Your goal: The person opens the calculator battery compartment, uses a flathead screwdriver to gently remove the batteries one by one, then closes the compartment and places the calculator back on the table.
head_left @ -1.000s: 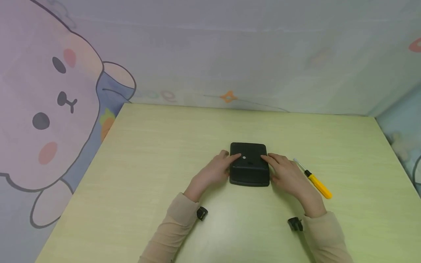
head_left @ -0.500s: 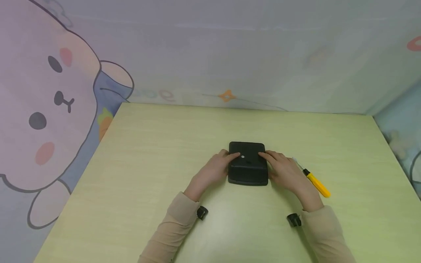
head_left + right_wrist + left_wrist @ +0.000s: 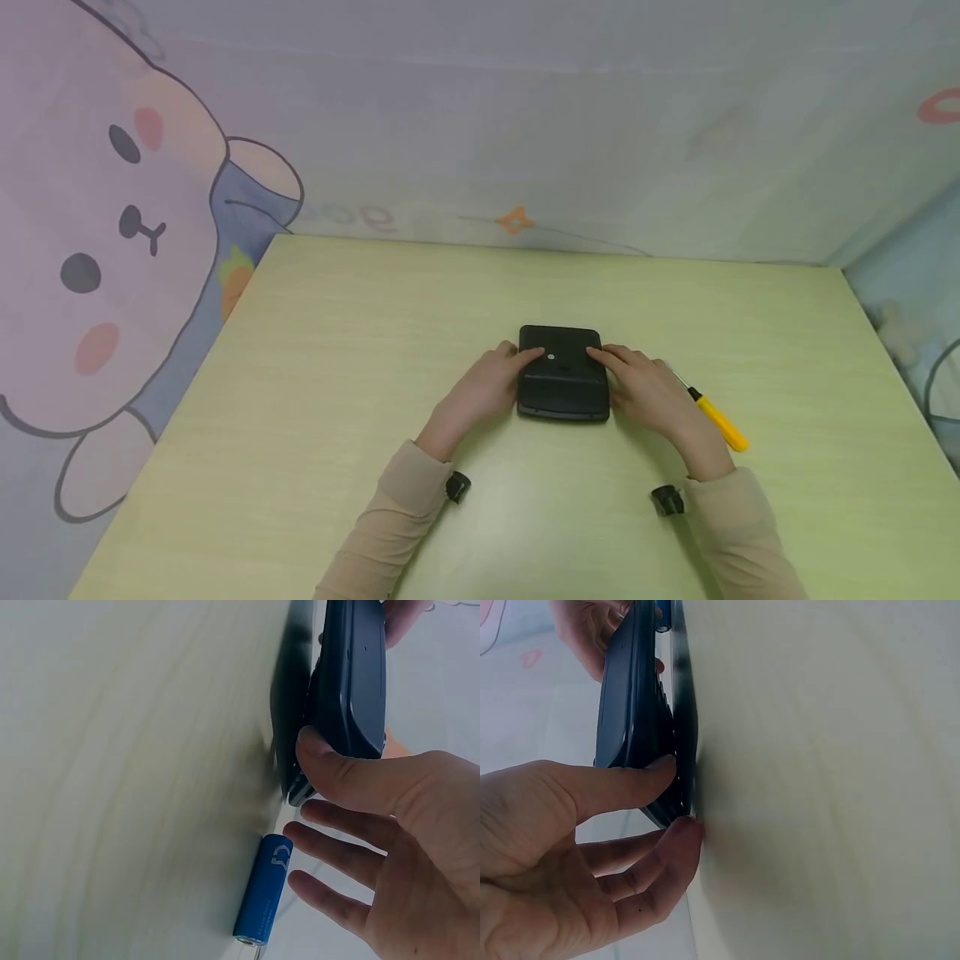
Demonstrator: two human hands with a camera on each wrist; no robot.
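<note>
A black desk calculator [image 3: 562,379] lies face down at the middle of the table, its raised back part nearest me. Small keys show along its underside in both wrist views. My left hand [image 3: 483,383] holds its left side, one finger reaching over the back near a small white dot. On the opposite side my right hand [image 3: 648,392] grips it in the same way, thumb against the near edge. A blue battery [image 3: 264,889] lies on the table beside the right fingertips; the right hand hides it in the head view.
A screwdriver [image 3: 720,423] with a yellow handle lies right of the right hand, its tip pointing away from me. The pale wooden table [image 3: 375,317] ends at a printed cloth backdrop [image 3: 562,125]. A cable [image 3: 930,383] hangs beyond the right edge.
The head view has drifted slightly, shifting the scene left. My right fingertip sits a touch farther in over the calculator. Otherwise both hands and the calculator stay in place.
</note>
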